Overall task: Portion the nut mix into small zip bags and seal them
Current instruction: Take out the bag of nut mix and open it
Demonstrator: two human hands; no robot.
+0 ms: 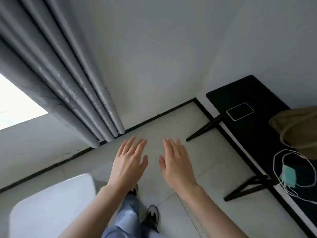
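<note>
I see the left hand (pixel 129 160) and the right hand (pixel 177 163) held out side by side over the tiled floor (pixel 197 169), backs up, fingers straight and slightly spread, holding nothing. At three o'clock stands a black table (pixel 240 93) with a phone (pixel 239 111), a tan bag (pixel 298 129) and a white cable (pixel 291 169); I cannot tell where the nut mix or zip bags are.

Right of frame: black table (pixel 253 127) bearing a phone (pixel 239 111), tan bag (pixel 298 131), white cable (pixel 281 170) and teal mask (pixel 289 176). Upper left: grey curtain (pixel 56 69). Lower left: white chair (pixel 51 205) on tiled floor (pixel 171 121).
</note>
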